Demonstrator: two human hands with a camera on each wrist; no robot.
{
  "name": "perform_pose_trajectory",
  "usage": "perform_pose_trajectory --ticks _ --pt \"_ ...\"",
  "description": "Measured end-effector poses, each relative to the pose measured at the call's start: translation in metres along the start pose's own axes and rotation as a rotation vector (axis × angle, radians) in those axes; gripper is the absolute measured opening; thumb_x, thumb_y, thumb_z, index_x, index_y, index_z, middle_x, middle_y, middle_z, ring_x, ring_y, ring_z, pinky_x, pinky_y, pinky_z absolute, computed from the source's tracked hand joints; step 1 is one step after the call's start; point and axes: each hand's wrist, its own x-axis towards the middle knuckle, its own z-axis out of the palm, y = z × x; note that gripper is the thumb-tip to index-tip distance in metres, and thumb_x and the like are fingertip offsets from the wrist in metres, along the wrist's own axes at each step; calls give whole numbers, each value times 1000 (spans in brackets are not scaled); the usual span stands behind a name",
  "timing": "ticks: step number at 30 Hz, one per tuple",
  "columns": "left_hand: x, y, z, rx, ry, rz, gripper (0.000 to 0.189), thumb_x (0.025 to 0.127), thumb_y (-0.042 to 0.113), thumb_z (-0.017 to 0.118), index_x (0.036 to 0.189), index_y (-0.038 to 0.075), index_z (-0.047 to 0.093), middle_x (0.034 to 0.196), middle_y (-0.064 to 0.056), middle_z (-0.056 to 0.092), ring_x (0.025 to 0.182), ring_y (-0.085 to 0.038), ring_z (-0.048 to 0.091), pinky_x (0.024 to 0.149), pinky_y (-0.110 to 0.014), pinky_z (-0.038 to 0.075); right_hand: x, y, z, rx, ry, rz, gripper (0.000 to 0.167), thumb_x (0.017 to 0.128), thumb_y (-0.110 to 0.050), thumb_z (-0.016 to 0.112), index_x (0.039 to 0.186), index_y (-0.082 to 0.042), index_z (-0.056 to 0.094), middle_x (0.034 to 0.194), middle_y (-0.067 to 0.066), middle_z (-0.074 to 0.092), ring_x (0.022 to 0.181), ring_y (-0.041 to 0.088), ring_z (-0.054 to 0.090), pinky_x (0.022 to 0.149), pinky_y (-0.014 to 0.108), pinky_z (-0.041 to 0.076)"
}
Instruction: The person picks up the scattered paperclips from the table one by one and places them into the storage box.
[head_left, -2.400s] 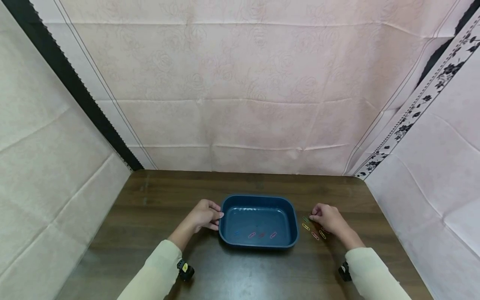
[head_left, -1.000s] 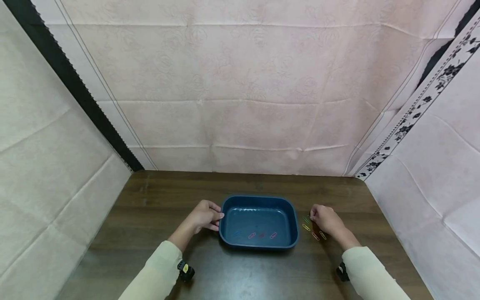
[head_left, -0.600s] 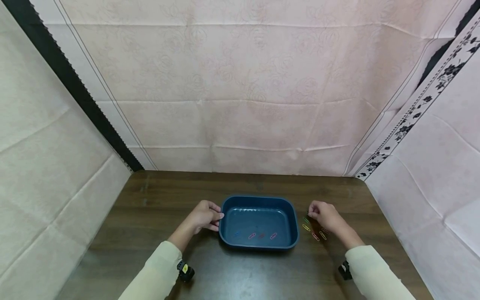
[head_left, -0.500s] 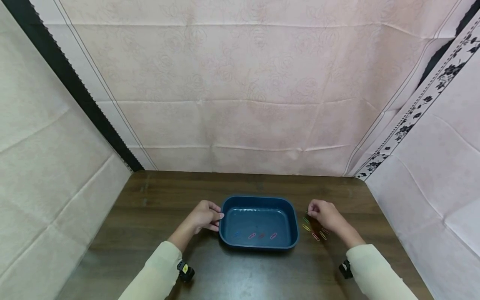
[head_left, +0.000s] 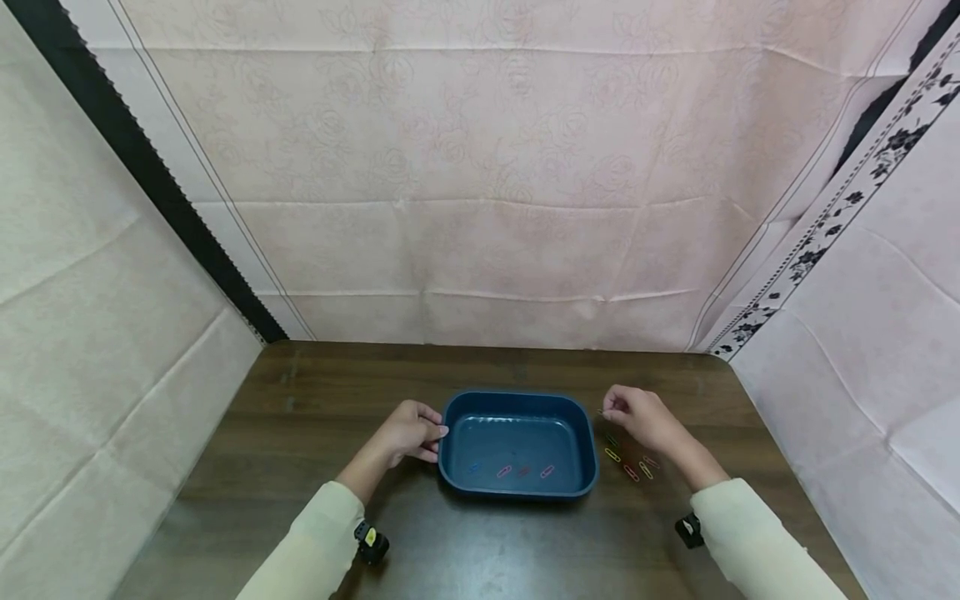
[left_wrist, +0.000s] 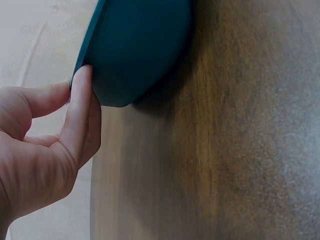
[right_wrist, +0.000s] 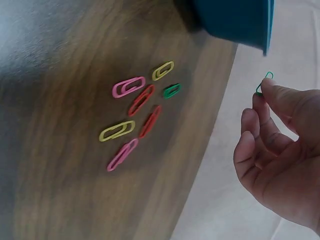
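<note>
My left hand (head_left: 412, 432) pinches the left rim of a blue plastic tray (head_left: 517, 402), thumb on one side and fingers on the other, as the left wrist view shows. Inside the tray lie several paper clips, among them a pink paper clip (head_left: 547, 472) and a blue one. Between thumb and fingertip my right hand (right_wrist: 285, 145) holds a green paper clip (right_wrist: 265, 81) above the table, just right of the tray. Below that hand, several loose clips lie on the wood: yellow (right_wrist: 163, 70), pink (right_wrist: 128, 86), red (right_wrist: 141, 100) and another green clip (right_wrist: 172, 90).
The brown wooden table (head_left: 330, 392) is bordered by pale patterned cloth (head_left: 480, 167) at the back and on both sides. Each wrist wears a small black camera, such as the left wrist camera (head_left: 371, 542).
My right hand has lifted from among the loose clips with the green paper clip and moved left and away, toward the tray. The left hand and tray have stayed still.
</note>
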Motion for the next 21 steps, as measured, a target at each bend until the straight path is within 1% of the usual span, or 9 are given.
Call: perform_pose_trajectory --ticks 7,11,15,18,21 --pt "0 0 0 -5 -1 -9 27 101 5 65 123 -9 58 100 -21 62 77 -24 65 70 -38 67 5 -21 3 12 21 -40 12 98 -6 69 91 -13 63 83 0 63 77 14 56 67 26 50" --pt "0 -1 0 -4 -6 -10 27 101 5 65 123 -9 58 99 -21 62 76 -23 65 70 -37 67 8 -37 4 25 -2 -32 11 99 -7 69 92 -13 63 84 0 63 78 14 57 67 26 52" --pt "1 -1 0 -8 -5 -12 27 101 4 65 123 -9 58 101 -22 62 77 -24 65 70 -38 67 14 -50 5 16 -30 -71 10 99 -7 68 92 -12 64 84 0 62 76 15 56 65 25 52" --pt "2 -2 0 -11 -3 -9 26 100 4 65 122 -9 58 103 -23 63 77 -24 65 70 -38 67 20 -58 7 -5 -51 -119 10 99 -7 68 92 -12 63 82 0 61 74 14 55 62 25 51" --pt "2 -2 0 -13 -3 -5 25 100 4 65 121 -8 59 103 -24 63 77 -24 65 70 -38 67 25 -64 10 -15 -80 -145 11 99 -9 69 91 -14 64 81 -2 59 73 13 54 61 24 50"
